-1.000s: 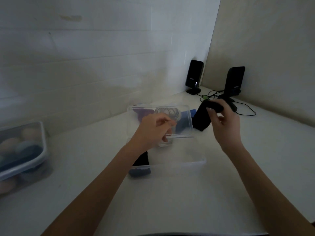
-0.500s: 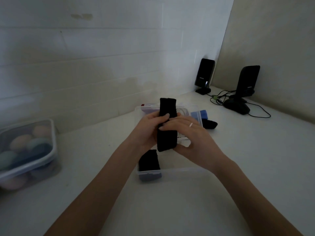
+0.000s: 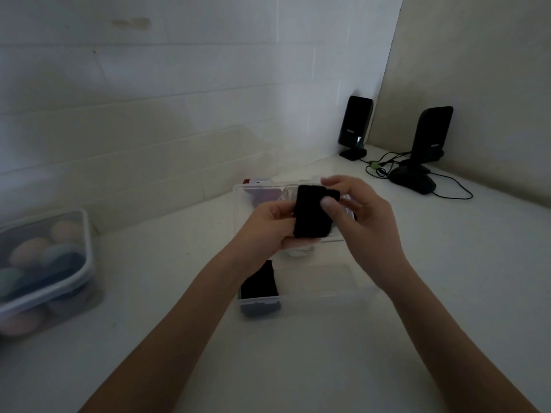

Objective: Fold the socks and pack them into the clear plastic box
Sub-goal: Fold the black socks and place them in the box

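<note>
Change: the black sock (image 3: 313, 216), long 0.5 s ago, now folded short.
Hands: we see left hand (image 3: 268, 225) and right hand (image 3: 360, 216) both pinching it.
Next: we judge the clear plastic box (image 3: 313, 299) awaits.

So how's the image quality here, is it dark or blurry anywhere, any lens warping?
Head view: dim and underexposed, so the black sock held by both hands shows no fabric detail; the right hand has blurred fingertips; the container of colored balls at the left edge looks soft; wide-angle distortion bends the wall tile lines.
</note>
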